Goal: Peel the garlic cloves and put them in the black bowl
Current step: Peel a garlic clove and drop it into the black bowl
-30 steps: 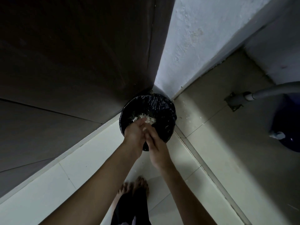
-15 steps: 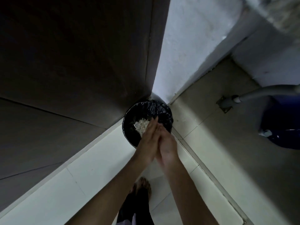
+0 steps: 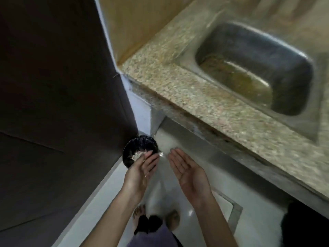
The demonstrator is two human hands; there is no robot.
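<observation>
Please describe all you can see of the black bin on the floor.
The bin is round, lined with a shiny black plastic bag, and stands upright on the pale floor in the corner between a dark panel and a wall. Pale papery scraps lie inside. The left hand overlaps its near rim; contact unclear.

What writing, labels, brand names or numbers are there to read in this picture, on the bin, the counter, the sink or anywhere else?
None: no words, labels, brands or numbers show anywhere.
The bin with its black liner, the speckled counter and the metal sink all look plain.
The counter and sink are blurred, so any tiny mark there could not be read.
</observation>
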